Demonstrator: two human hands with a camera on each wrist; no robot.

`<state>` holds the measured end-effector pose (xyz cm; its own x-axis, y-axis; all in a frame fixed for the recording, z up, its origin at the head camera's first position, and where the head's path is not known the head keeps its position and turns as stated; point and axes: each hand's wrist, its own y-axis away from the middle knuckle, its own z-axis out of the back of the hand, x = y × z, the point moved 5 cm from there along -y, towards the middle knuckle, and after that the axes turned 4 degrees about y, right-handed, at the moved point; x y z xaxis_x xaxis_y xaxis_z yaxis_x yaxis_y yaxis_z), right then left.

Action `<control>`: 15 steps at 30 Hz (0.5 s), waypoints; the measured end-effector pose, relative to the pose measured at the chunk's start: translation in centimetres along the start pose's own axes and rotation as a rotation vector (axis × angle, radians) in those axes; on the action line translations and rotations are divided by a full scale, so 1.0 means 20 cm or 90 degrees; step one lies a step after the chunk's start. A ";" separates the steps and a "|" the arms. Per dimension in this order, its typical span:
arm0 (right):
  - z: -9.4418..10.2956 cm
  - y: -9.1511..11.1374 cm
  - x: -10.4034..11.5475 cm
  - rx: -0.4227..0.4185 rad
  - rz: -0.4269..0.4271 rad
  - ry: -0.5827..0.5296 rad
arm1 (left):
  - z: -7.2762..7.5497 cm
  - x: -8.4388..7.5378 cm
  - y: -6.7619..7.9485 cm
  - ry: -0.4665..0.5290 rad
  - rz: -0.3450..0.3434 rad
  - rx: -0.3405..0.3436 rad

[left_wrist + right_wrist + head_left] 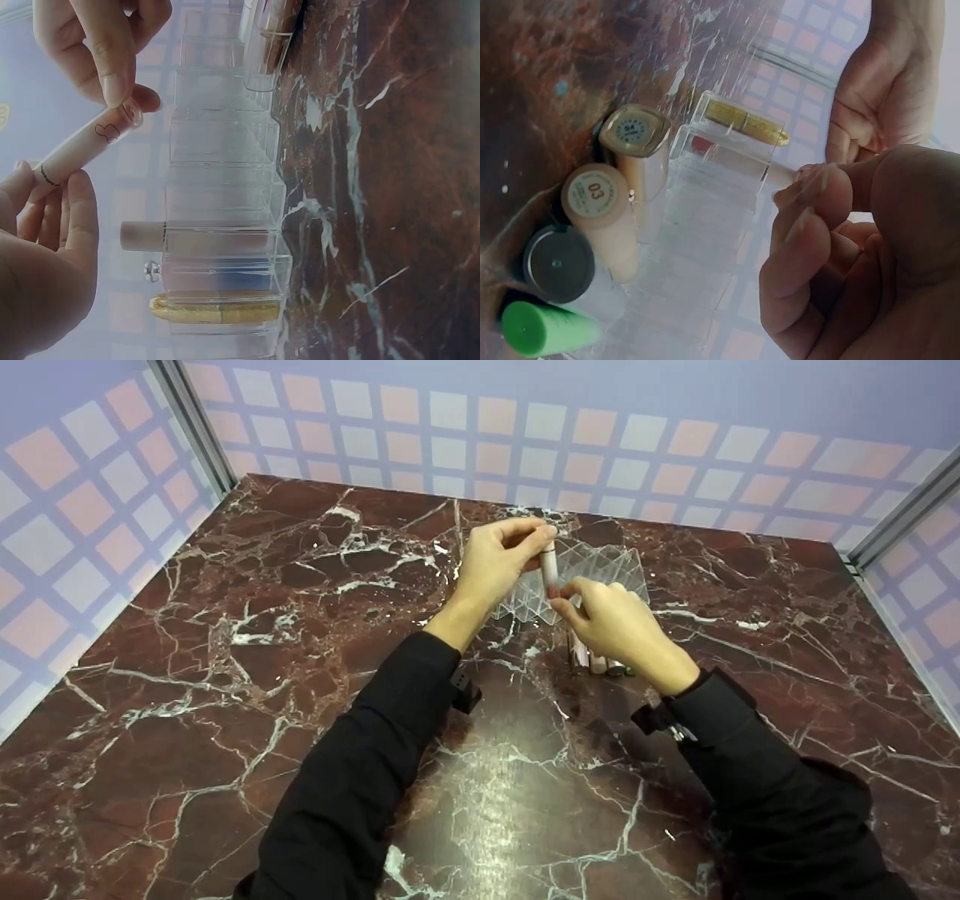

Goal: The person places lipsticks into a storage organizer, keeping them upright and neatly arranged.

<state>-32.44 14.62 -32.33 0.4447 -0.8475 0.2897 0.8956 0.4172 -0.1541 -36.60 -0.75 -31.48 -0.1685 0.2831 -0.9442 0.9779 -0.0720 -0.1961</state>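
Desk (225, 720) of white-veined dark red marble under clear organizer (609, 566). Higher than organizer, left hand (495, 556) and right hand (619, 622), both pinching with fingertips. On organizer's near side, four cosmetic containers (609, 229). Inside organizer, gold tube (217, 309). Above organizer, pale tube (84, 148), upper end pinched by left hand, lower end by right.

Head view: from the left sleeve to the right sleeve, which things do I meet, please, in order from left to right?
Left sleeve → left hand → tube → right hand → right sleeve.
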 end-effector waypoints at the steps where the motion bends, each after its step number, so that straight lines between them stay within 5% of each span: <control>1: 0.00 0.00 -0.01 -0.004 -0.003 -0.001 | 0.00 -0.01 0.00 -0.015 -0.007 0.001; 6: 0.00 -0.01 -0.03 -0.018 -0.014 -0.002 | -0.02 -0.05 -0.01 -0.083 -0.057 0.009; 15: 0.03 0.01 -0.05 -0.091 -0.023 0.104 | 0.01 -0.05 -0.02 -0.166 -0.124 0.003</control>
<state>-32.81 15.75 -32.18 0.3945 -0.9077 0.1431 0.8954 0.3448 -0.2818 -36.83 -1.15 -30.49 -0.3784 0.0374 -0.9249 0.9239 -0.0458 -0.3798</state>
